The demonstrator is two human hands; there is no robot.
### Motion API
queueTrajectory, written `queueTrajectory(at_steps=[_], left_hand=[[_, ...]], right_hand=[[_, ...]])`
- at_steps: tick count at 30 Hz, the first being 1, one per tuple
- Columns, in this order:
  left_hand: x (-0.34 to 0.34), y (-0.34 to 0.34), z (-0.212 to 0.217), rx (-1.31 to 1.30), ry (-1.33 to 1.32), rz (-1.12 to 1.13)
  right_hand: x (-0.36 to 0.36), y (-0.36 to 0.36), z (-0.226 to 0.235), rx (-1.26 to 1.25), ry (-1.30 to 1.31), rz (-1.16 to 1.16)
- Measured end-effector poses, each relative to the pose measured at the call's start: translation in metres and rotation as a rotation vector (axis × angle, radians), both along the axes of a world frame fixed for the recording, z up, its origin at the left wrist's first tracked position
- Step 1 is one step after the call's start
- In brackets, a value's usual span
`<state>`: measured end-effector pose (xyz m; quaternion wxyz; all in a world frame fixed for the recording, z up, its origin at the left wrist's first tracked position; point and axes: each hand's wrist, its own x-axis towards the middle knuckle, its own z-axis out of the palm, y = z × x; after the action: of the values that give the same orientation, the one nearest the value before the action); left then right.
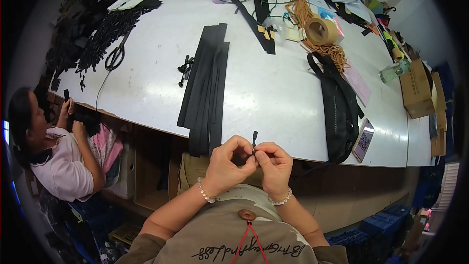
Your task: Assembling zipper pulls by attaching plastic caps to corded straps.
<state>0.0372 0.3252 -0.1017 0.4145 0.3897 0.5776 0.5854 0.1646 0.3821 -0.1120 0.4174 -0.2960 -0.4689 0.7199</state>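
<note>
Close in front of my body, just over the table's front edge, my left hand (pixel 231 159) and my right hand (pixel 274 166) meet, fingers pinched together. Between them is a small black zipper pull (pixel 255 136), its flat tab pointing up and its lower end hidden by my fingertips. Just beyond my left hand lies a stack of long black straps (pixel 205 83), some overhanging the front edge. A small cluster of similar black pulls (pixel 185 70) rests against the stack's left side.
A black bag (pixel 336 107) and a phone (pixel 363 140) lie right on the white table (pixel 273 98). Brown tape (pixel 322 31), cord and a cardboard box (pixel 417 89) sit farther right. Left are scissors (pixel 115 57) and a black heap (pixel 105 34); a co-worker (pixel 66 166) sits there, holding a black piece.
</note>
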Motion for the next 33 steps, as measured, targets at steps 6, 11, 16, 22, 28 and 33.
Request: queueTrajectory(at_steps=[6,11,16,22,28,33], left_hand=[[0.002,0.003,0.006,0.067,-0.048,0.087],[0.006,0.001,0.007,0.065,-0.152,0.086],[0.008,0.005,0.001,0.117,-0.118,0.104],[0.008,0.006,-0.005,0.106,-0.069,0.082],[0.007,0.008,-0.006,0.088,-0.148,0.012],[0.000,0.009,-0.008,0.059,-0.476,0.025]], right_hand=[[0.003,0.002,0.002,0.007,0.001,0.017],[0.004,0.002,0.002,0.063,-0.007,0.004],[0.000,-0.004,0.001,0.114,-0.012,-0.091],[-0.003,-0.010,-0.003,0.061,0.009,-0.139],[-0.004,-0.008,-0.007,0.171,-0.059,-0.145],[-0.002,0.013,0.012,-0.021,-0.084,0.005]])
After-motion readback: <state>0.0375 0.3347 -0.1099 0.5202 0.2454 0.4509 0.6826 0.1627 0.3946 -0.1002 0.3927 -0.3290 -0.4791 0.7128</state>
